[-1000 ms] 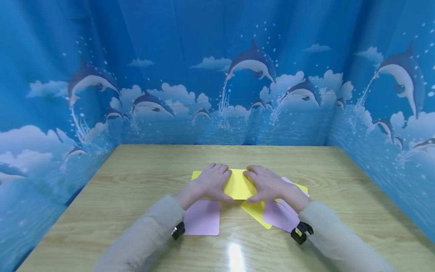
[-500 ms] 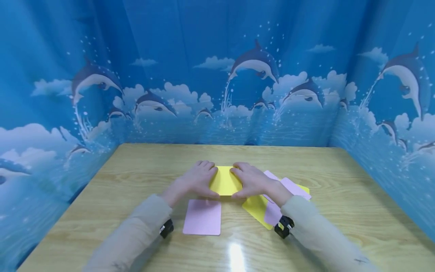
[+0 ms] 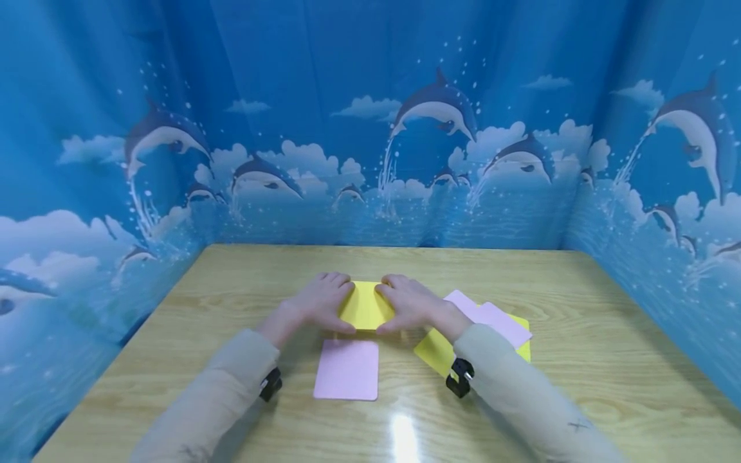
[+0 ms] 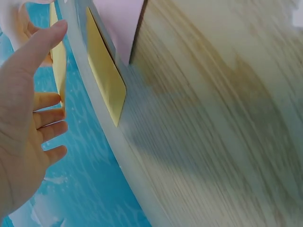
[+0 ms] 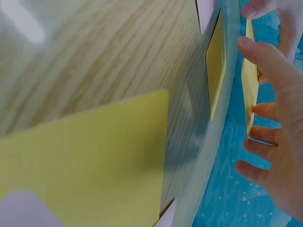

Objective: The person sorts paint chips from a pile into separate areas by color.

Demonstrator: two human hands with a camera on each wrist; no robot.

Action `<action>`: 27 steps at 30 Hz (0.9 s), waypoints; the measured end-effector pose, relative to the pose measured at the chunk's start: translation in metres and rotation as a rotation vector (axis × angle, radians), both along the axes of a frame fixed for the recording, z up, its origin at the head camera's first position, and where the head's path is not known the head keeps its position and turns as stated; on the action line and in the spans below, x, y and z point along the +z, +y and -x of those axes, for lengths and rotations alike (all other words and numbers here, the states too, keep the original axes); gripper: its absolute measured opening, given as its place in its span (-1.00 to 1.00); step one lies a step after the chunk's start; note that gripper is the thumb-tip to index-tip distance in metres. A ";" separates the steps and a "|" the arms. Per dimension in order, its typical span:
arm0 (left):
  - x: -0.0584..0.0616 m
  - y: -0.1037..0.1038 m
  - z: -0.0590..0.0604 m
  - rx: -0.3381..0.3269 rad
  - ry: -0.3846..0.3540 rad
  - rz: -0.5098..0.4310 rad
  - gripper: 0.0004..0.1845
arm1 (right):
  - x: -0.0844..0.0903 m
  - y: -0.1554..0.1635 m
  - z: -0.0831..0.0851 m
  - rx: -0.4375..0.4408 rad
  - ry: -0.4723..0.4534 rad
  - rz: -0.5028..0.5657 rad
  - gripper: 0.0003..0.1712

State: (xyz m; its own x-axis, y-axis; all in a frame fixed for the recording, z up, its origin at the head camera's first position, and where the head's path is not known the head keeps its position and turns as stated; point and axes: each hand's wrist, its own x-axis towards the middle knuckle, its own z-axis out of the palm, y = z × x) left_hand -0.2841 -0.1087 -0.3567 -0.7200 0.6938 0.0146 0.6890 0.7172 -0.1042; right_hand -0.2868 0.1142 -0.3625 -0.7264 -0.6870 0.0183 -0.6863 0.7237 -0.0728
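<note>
Both hands are gripping the yellow card (image 3: 365, 307) by its side edges: the left hand (image 3: 315, 302) is pinching one side, thumb below and fingers on top, and the right hand (image 3: 408, 303) is mirroring it, so the card is hanging level just above the table (image 3: 231, 302), apparently to keep it square. A pink card (image 3: 346, 370) is lying flat in front of them, and to the right a loose pile (image 3: 492, 321) of pink and yellow cards is fanning out, overlapping
</note>
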 end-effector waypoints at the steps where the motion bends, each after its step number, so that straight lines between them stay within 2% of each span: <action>1: -0.001 -0.002 0.001 0.004 -0.002 0.008 -0.06 | -0.001 -0.002 0.001 -0.001 0.000 -0.001 0.00; 10: -0.006 -0.014 0.010 0.037 -0.024 0.018 -0.03 | -0.007 -0.015 0.010 -0.018 -0.031 -0.011 -0.01; 19: -0.004 -0.021 0.014 0.061 -0.064 0.023 -0.03 | -0.011 -0.028 0.017 -0.025 -0.049 -0.029 -0.05; 27: -0.007 -0.025 0.016 0.085 -0.141 0.000 -0.06 | -0.015 -0.033 0.018 -0.040 -0.110 -0.039 -0.03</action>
